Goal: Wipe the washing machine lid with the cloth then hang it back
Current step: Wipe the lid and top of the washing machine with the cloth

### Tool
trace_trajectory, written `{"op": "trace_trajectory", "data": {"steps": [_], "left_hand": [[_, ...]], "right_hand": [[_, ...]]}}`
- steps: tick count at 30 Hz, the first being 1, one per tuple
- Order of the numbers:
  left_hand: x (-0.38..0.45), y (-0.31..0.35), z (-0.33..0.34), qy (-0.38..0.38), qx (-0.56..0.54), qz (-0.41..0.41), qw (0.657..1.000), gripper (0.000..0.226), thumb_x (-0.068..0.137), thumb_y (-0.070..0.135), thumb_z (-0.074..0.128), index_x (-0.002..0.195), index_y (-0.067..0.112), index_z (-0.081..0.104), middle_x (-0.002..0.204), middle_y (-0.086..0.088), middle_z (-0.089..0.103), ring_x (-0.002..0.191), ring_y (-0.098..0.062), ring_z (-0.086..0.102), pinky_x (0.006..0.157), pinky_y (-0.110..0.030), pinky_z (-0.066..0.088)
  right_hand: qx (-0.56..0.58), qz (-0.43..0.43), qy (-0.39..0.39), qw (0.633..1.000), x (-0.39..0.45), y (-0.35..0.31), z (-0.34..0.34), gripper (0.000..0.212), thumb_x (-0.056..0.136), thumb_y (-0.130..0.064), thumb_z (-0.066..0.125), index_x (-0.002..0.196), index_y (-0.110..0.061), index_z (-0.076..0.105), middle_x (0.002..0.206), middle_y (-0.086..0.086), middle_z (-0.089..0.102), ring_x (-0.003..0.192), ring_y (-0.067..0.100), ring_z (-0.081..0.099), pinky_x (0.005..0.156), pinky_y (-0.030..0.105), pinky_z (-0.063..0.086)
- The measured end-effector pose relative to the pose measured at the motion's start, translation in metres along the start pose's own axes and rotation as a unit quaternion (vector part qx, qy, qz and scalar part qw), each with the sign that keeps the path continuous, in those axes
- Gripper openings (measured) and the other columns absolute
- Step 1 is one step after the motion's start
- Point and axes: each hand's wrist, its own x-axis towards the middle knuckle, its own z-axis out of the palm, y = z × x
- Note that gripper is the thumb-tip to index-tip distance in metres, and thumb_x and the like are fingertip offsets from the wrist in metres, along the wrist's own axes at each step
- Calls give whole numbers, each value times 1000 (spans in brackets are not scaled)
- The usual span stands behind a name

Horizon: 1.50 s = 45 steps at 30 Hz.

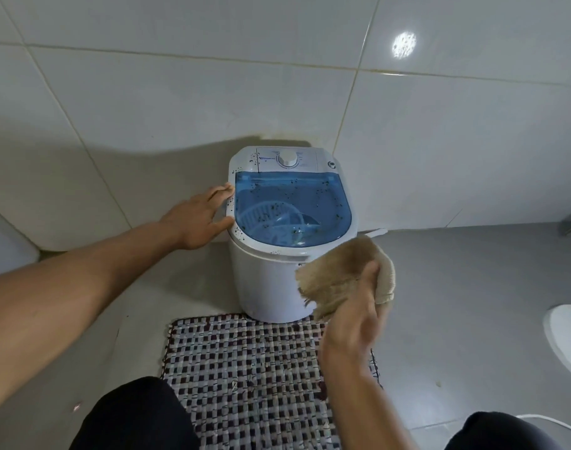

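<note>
two bare hands are in view over a small white washing machine (pixel 271 280) that stands on a grey floor (pixel 456 287) against a tiled wall (pixel 180 92). the left hand (pixel 196 219) reaches to the machine's left edge, fingers spread and open, fingertips touching the white rim beside the lid; it holds nothing. the right hand (pixel 352 332) is closed around a tan cloth (pixel 339 274), bunched and frayed at its lower edge. the cloth is held up in front of the machine's front right corner; whether it touches the machine cannot be told. the lid (pixel 294 209) is see-through blue, shut flat on top of the machine, and carries scattered dark specks, thickest along its back and left side. more specks show on the white rim at the left. behind the lid sits a control panel with a round white dial (pixel 287 159). a woven checked mat (pixel 245 378) lies on the floor touching the machine's front base. dark-clothed knees (pixel 131 417) show at the bottom edge. a white curved object (pixel 567 339), cut off by the frame, sits at the right.
</note>
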Motion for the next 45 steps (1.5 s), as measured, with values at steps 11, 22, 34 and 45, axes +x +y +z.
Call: {"op": "trace_trajectory", "data": {"steps": [11,22,34,45], "left_hand": [[2,-3,6,-10,12,-5,1000,72,101,53,39,162,28,11,170,12,8,142,-24,42,114,-49,38],[8,-6,11,8,-1,0,1000,70,101,52,41,161,29,13,169,15,7,147,-21,36,117,-48,36],[10,-10,10,1,19,17,1000,74,99,55,41,161,25,14,168,11,13,141,-21,41,108,-46,44],[-14,-17,15,84,-119,-31,989,62,96,50,30,152,23,37,153,-6,43,139,-26,43,112,-48,38]], "right_hand": [[-418,-376,-246,790,36,93,2,68,97,-13,48,161,-8,25,171,10,18,160,28,10,125,57,21],[-510,-507,-340,605,68,84,-12,90,81,-8,66,161,-6,23,171,14,14,159,34,9,124,61,19],[-545,-539,-389,512,42,62,40,73,86,-18,33,158,-1,30,167,21,23,154,41,25,124,51,21],[-594,-503,-411,475,20,31,110,67,100,-24,20,158,8,13,166,32,12,156,40,13,127,48,11]]}}
